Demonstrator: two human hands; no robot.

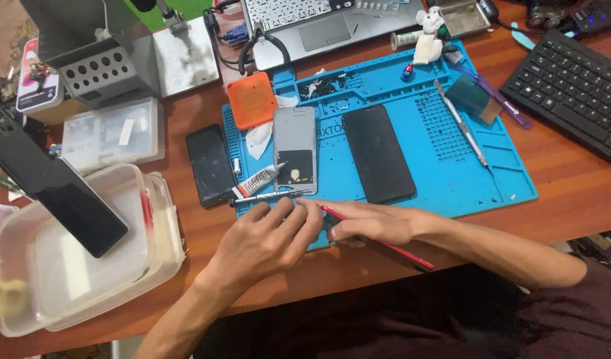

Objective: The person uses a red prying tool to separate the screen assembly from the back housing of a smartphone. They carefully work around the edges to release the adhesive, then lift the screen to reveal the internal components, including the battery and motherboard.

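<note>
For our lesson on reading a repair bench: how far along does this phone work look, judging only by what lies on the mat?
Already done: the grey phone frame lies opened on the blue silicone mat, with the black screen panel beside it. In hand: the left hand and right hand meet at the mat's front edge, the right holding a thin red tool. Left: the parts lie apart, and the small glue tube lies beside the frame.
</note>
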